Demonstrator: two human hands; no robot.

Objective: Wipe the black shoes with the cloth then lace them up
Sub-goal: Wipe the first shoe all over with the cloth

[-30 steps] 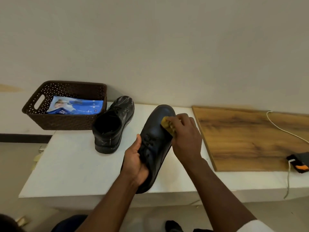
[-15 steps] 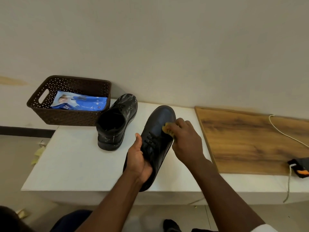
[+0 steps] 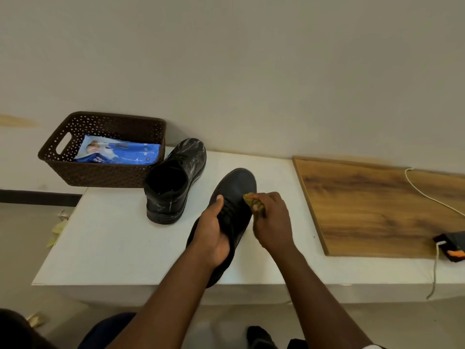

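Black shoe (image 3: 235, 197) held in left hand (image 3: 211, 234) grip, right hand (image 3: 273, 222) clutching yellow cloth (image 3: 250, 198) against it

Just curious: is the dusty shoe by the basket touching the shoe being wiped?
Apart. The head view shows bare white table between the dusty shoe and the held shoe.

Setting: plain indoor room, likely a home or simple work corner.
Walls: bare off-white painted wall (image 3: 251, 71).
Furniture: low white rectangular table (image 3: 113, 248) against it.
Evidence: brown perforated plastic basket (image 3: 100, 175); wood-grain laminate board (image 3: 377, 210); thin white cable (image 3: 427, 197).
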